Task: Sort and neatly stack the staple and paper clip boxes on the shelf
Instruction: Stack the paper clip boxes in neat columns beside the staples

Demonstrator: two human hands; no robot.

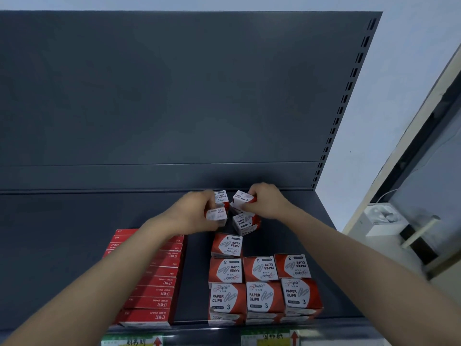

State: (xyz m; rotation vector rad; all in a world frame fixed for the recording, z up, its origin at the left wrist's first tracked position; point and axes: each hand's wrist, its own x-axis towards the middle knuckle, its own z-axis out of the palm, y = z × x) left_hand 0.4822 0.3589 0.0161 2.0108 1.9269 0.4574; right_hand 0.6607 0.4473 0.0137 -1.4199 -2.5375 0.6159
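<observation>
On the dark shelf (82, 216), a row of flat red staple boxes (157, 283) runs front to back at the left. Red-and-white paper clip boxes (264, 295) stand stacked in rows at the front right. Far back, my left hand (197, 211) grips one small paper clip box (216, 215), with another box (221, 196) just behind it. My right hand (267, 201) holds a paper clip box (243, 198) lifted and tilted. Below it a loose paper clip box (245, 222) lies askew on the shelf.
The shelf's dark back panel (174, 96) rises behind the boxes, with a slotted upright (336, 121) at its right end. Price labels (272, 339) hang on the shelf's front edge. A white wall and a window frame lie to the right.
</observation>
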